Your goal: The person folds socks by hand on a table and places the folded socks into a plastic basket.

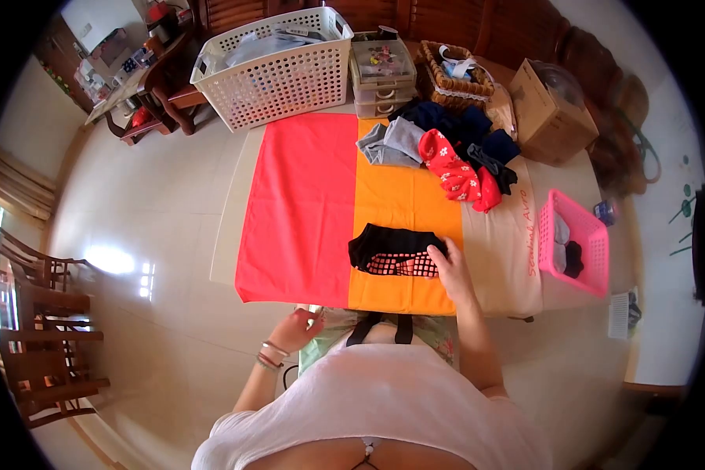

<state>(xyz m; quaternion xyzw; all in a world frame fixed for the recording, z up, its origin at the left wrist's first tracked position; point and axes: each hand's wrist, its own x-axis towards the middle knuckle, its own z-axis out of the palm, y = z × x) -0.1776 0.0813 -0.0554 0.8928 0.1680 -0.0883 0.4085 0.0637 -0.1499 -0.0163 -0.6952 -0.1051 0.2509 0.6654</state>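
Observation:
My right hand (454, 278) is closed on the right end of a small black piece of clothing with an open mesh panel (399, 241), perhaps a sock. Its thumb lies on top, and skin shows through the mesh from beneath. The garment rests over the orange band of a striped cloth (407, 294) on the table. My left hand (294, 329) hangs by my lap at the near table edge, bracelets on its wrist. Its fingers are curled together, and what they hold, if anything, is too small to make out.
Behind lies a clothes pile with a red flowered piece (450, 168) and a grey piece (395, 142). A white basket (282, 86), drawers (384, 74), a wicker basket (454, 98) and a cardboard box (552, 117) line the back. A pink basket (591, 258) holds small clothes at right.

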